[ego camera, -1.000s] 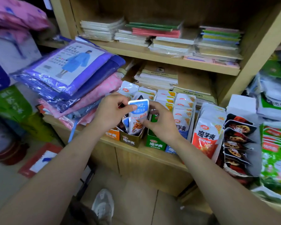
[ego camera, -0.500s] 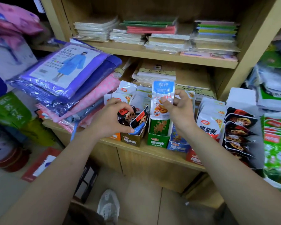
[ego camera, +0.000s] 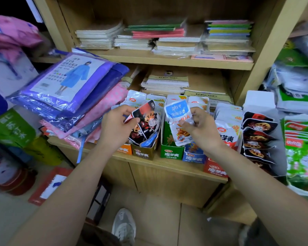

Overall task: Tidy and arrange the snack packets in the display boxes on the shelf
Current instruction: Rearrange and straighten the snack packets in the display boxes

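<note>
The left hand pinches a dark red packet by its corner over the gold box. The right hand grips a blue-and-white packet above the green box; best to match each to its own kind and slide it in upright. The gold box holds mixed dark and blue packets, and white packets stand in rows behind.

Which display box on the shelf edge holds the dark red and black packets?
The gold-brown box, the only gold one, between the orange box and the green box, under the left hand gripping a dark packet.
</note>
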